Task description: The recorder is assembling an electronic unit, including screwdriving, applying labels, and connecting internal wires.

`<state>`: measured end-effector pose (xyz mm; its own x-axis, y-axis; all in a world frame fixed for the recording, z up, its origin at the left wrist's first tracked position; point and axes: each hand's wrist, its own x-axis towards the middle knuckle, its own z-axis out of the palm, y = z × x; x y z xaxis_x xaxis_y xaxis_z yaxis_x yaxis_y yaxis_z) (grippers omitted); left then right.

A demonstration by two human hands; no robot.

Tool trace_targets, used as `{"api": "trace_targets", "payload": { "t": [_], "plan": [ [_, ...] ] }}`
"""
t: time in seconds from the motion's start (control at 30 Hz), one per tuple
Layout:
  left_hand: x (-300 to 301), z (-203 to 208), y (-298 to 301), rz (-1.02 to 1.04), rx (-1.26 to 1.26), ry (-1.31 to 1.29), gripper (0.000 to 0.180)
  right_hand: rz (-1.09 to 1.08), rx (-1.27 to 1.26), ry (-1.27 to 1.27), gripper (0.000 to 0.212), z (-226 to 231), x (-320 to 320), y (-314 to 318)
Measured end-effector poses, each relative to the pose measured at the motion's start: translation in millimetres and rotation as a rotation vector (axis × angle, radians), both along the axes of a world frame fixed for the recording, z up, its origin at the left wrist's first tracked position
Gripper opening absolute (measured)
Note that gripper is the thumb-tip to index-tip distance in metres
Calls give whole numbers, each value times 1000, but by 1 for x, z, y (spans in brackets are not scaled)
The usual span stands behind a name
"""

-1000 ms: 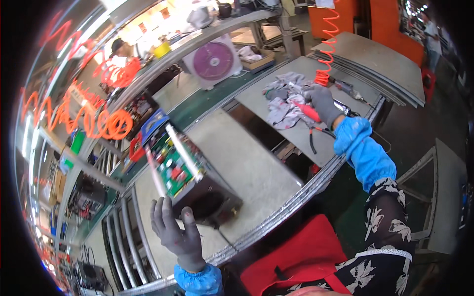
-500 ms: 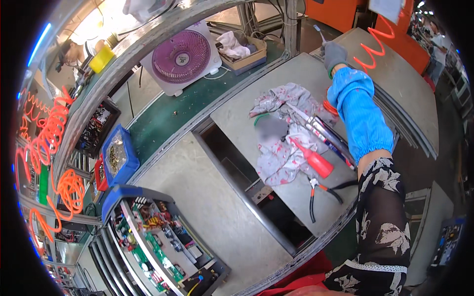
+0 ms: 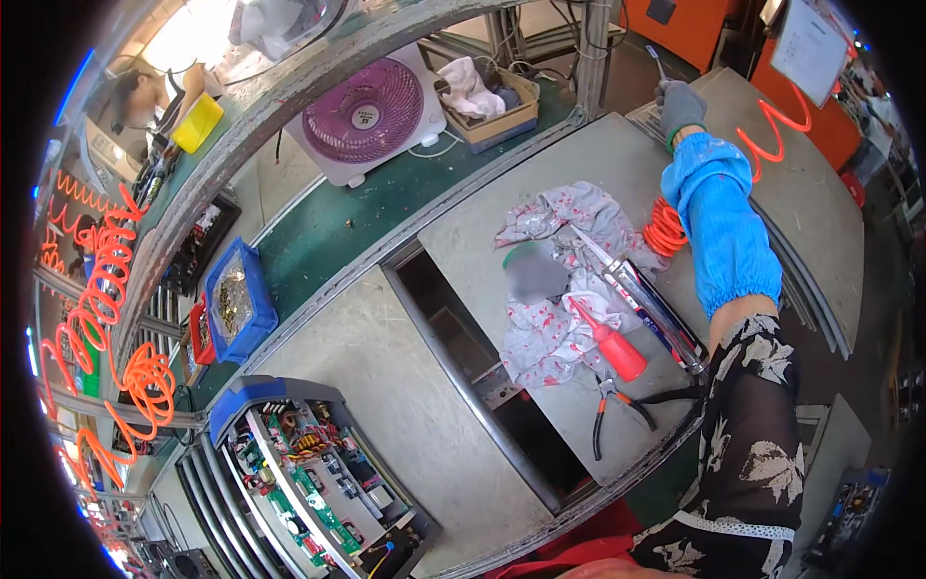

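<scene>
The grey glove [image 3: 681,104] looks matt, the blue sleeve [image 3: 721,217] crinkled and faintly glossy like thin plastic, while on the smooth, dull counter [image 3: 381,386] lie a rumpled cloth rag [image 3: 540,333], a smooth red plastic bottle [image 3: 617,353] and, by the near edge, metal pliers [image 3: 599,425] with plastic-looking grips.

The grey table [image 3: 362,338] stands beside a green surface [image 3: 323,222]; behind are orange panels [image 3: 666,31] and bright light [image 3: 188,37].

Electronics workshop: open circuit-board unit [image 3: 333,482], pliers [image 3: 606,389], coiled orange hoses [image 3: 664,232]
</scene>
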<state>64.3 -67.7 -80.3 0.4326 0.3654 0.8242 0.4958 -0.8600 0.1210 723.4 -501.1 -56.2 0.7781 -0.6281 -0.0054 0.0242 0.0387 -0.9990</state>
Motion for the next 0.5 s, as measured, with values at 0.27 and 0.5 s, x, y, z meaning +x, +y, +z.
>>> {"api": "trace_targets", "payload": {
  "t": [0.27,0.5],
  "plan": [
    [-67,18,32,-124,-61,281,57,608,36,-60,18,-41,-72,52],
    [-76,10,45,-187,2,270,54,1175,133,-140,24,-40,-313,252]
  ]
}}
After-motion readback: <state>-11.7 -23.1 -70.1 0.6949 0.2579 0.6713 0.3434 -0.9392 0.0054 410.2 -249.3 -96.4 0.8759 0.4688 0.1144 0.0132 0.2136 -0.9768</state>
